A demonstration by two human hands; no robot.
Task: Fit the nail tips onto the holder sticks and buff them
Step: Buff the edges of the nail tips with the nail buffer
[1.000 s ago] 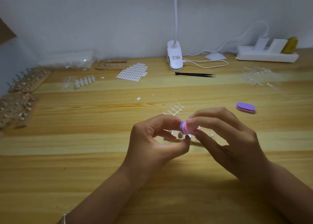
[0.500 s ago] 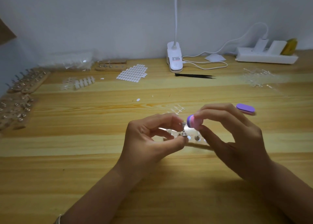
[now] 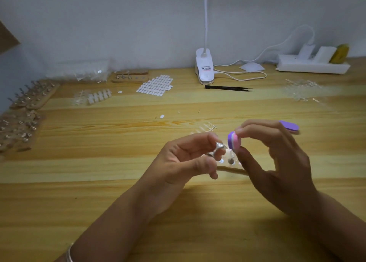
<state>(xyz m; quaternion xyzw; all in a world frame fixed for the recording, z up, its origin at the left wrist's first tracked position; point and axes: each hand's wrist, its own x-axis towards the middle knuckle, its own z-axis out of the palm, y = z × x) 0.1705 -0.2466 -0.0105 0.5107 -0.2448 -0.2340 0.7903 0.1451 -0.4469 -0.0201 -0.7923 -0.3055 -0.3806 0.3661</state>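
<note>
Pine boards make up the desk (image 3: 118, 202), and a white clip lamp (image 3: 205, 69) stands at its back edge against the wall. Well in front of the lamp, the two hands meet above the wood.

The left hand (image 3: 190, 158) has its thumb and fingers curled round a small metal stick (image 3: 216, 149), pinching it so the shiny end points right. Whether a nail tip sits on that end is too blurred to tell. The right hand (image 3: 277, 162) pinches a purple-and-pink buffer (image 3: 233, 142) between thumb below and fingertips above, the other fingers loosely bent. The buffer's purple face is turned toward the stick, just beside its end; contact cannot be made out.

Under the hands, in front of the lamp, lies a low wooden stand (image 3: 230, 169) with a few holders in it. A clear strip of nail tips (image 3: 206, 128) lies between it and the lamp. A second buffer (image 3: 290, 126) lies in front and to the right of the lamp, partly behind the right hand's fingers.

Black tweezers (image 3: 227, 88) lie just in front of the lamp. Left of the lamp are a sheet of white oval stickers (image 3: 156, 86) and, far left, racks of sticks (image 3: 33, 95). Right of the lamp sit a power strip (image 3: 313, 65) and loose clear tips (image 3: 301, 89).
</note>
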